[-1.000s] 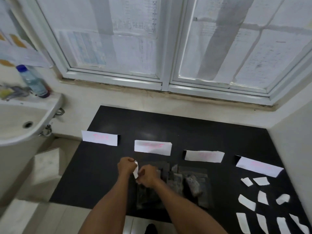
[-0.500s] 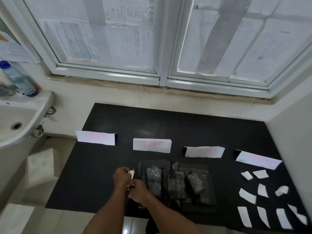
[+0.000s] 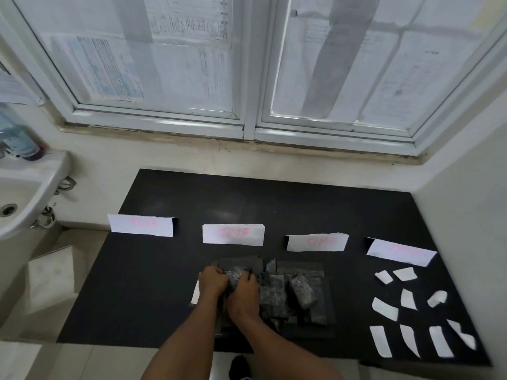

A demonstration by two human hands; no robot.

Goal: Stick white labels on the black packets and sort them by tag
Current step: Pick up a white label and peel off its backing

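Note:
A pile of black packets (image 3: 277, 294) lies at the front middle of the black table (image 3: 153, 283). My left hand (image 3: 212, 282) and my right hand (image 3: 244, 290) are side by side on the pile's leftmost packet (image 3: 235, 275), with fingers curled over it. A white strip of label (image 3: 195, 293) sticks out just left of my left hand. Four white paper tags with pink writing stand in a row behind the pile: (image 3: 141, 224), (image 3: 233, 234), (image 3: 317, 241), (image 3: 400, 251). Several loose white labels (image 3: 406, 297) lie at the table's right front.
A white sink (image 3: 16, 193) with a bottle (image 3: 19, 141) on its rim stands to the left of the table. A paper-covered window (image 3: 247, 78) runs along the back wall. A wall (image 3: 466, 215) closes the right side.
My hands held a small white label in the air left of the pile. They have since come down to the right onto the leftmost packet, and the label now shows beside my left hand.

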